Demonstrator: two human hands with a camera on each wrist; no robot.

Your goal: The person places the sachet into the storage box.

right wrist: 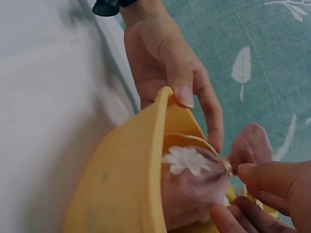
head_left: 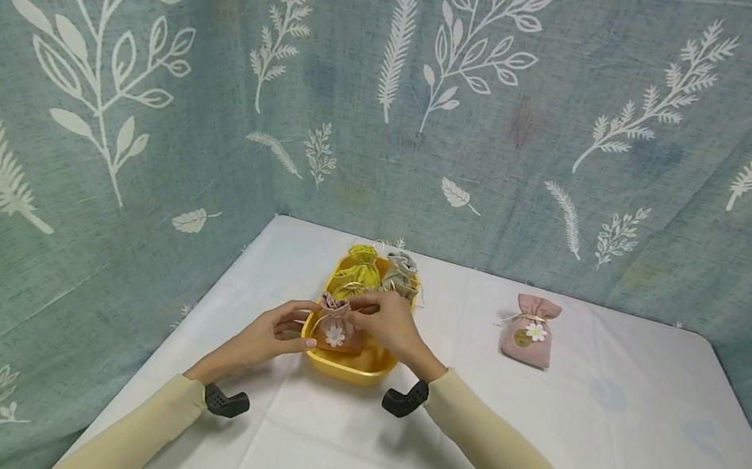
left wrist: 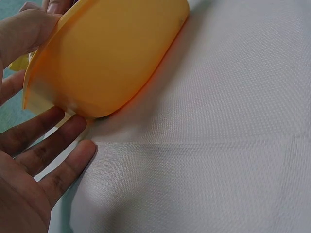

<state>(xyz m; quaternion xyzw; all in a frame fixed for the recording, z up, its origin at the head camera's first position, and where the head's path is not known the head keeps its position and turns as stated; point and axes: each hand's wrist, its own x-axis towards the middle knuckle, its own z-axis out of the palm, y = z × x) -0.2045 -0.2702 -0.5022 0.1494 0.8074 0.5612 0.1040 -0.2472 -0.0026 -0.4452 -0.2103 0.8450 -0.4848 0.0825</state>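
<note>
A pink drawstring pouch (head_left: 339, 332) with a white flower stands at the near end of a yellow plastic basket (head_left: 345, 374). My right hand (head_left: 392, 323) pinches this pouch by its gathered neck, where the cord is tied; the right wrist view shows the thumb and fingertips (right wrist: 248, 171) there. On the basket's left side, my left hand (head_left: 272, 332) holds the rim, its thumb over the near-left edge and some fingers against the outer wall. Behind the pink pouch, yellow pouches (head_left: 361, 274) and grey pouches (head_left: 402, 272) fill the far part of the basket.
Another pink pouch (head_left: 530, 332) with a white flower and a round tag lies on the white table (head_left: 491, 443), right of the basket. A green curtain (head_left: 478, 121) with white leaf prints hangs behind the table and along its left side.
</note>
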